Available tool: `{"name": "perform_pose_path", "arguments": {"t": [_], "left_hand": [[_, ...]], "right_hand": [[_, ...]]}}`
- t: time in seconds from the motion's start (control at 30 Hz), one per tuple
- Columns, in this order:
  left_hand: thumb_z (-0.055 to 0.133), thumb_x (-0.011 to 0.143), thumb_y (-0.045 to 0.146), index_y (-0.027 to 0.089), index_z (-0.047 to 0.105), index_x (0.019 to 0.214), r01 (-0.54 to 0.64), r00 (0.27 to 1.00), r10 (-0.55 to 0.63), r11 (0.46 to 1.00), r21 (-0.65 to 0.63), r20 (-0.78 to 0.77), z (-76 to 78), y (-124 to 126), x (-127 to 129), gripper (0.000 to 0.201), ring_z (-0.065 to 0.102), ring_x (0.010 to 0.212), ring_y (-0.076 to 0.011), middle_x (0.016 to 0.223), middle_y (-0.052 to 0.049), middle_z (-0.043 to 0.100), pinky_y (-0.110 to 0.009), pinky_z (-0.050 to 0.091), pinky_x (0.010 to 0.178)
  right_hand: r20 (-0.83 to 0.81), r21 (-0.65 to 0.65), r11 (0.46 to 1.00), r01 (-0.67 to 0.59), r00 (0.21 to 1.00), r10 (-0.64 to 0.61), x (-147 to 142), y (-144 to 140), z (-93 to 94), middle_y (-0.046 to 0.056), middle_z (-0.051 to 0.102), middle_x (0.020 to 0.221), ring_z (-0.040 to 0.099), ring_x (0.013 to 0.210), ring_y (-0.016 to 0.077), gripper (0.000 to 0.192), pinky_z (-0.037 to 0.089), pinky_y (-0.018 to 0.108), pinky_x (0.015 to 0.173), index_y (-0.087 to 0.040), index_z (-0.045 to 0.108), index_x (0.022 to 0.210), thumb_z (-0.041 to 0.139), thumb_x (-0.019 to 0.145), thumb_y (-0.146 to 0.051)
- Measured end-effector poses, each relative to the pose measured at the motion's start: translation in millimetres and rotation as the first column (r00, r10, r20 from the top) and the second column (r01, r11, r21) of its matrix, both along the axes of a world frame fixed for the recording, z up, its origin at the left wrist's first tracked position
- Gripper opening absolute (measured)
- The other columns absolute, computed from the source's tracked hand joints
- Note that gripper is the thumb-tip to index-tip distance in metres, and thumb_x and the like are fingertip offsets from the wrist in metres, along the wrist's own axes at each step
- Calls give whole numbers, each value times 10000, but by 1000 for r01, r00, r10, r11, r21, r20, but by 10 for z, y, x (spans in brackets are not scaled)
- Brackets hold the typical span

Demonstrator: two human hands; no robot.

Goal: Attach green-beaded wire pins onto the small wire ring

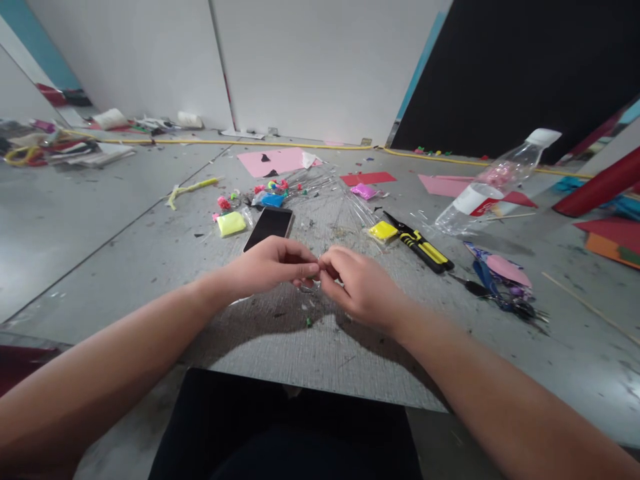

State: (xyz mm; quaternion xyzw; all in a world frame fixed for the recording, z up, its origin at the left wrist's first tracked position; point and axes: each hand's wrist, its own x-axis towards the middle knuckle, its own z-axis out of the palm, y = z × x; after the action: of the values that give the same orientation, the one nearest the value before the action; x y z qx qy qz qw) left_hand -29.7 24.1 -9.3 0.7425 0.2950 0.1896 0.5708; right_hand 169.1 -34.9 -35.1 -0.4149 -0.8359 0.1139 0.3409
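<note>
My left hand (275,267) and my right hand (355,283) meet fingertip to fingertip above the grey table (310,360). Both are closed in a pinch, and whatever lies between the fingers is too small and hidden to name. A dark phone (271,225) lies just beyond my left hand. Close to it is a packet of pale yellow clay (231,224). Beyond my right hand are a bright yellow packet (383,231) and black-and-yellow pliers (420,245). A tiny green bit (309,322) rests on the table below my hands.
A clear plastic bottle (495,183) stands tilted-looking at the right, near keys (525,308) and a thin stick (590,307). Pink paper (277,161), a red strip (369,179), a pink packet (365,192) and a blue packet (273,200) lie farther back. A yellow pipe cleaner (193,189) is left.
</note>
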Motion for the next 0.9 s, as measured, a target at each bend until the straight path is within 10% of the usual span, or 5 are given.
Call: {"name": "perform_pose_path", "arguments": {"t": [0.2, 0.43, 0.63, 0.77, 0.9], "left_hand": [[733, 805, 231, 159, 725, 876, -104, 994, 103, 994, 17, 26, -19, 38, -8, 101, 686, 754, -132, 818, -39, 755, -306, 557, 758], [732, 795, 186, 159, 689, 949, -152, 983, 158, 986, -69, 95, -10, 51, -16, 163, 715, 853, -136, 920, -51, 774, -304, 557, 817], [694, 832, 284, 160, 717, 951, -101, 992, 112, 981, 168, -55, -12, 87, -34, 173, 684, 773, -145, 854, -53, 754, -288, 538, 720], [677, 839, 320, 168, 759, 907, -104, 938, 285, 776, 623, -198, -95, 172, -34, 187, 619, 690, -147, 799, -58, 719, -279, 458, 629], [619, 870, 264, 165, 782, 924, 73, 910, 276, 627, 776, -309, -166, 249, -30, 198, 652, 816, -212, 870, -108, 743, -357, 467, 769]], "right_hand": [[-316, 15, 986, 164, 937, -151, 75, 39, 11, -18, 458, 626, 440, 585, 144, 231, 339, 309, 567, -238, 401, 743, 393, 973, -262], [-325, -44, 992, 116, 937, -124, 68, 73, -3, 4, 587, 693, 531, 638, 136, 224, 395, 298, 599, -204, 560, 809, 468, 986, -307], [-463, -197, 978, 61, 874, -148, 28, 58, -44, 16, 666, 778, 603, 666, 138, 156, 450, 268, 565, -192, 627, 866, 648, 895, -345], [-478, -164, 984, 66, 867, -138, 34, 48, -49, -6, 645, 683, 559, 578, 114, 227, 418, 261, 524, -195, 634, 785, 701, 868, -396], [-397, -29, 996, 82, 914, -87, 36, 47, -37, 13, 673, 694, 586, 616, 120, 227, 455, 288, 596, -200, 677, 811, 577, 963, -335]]}}
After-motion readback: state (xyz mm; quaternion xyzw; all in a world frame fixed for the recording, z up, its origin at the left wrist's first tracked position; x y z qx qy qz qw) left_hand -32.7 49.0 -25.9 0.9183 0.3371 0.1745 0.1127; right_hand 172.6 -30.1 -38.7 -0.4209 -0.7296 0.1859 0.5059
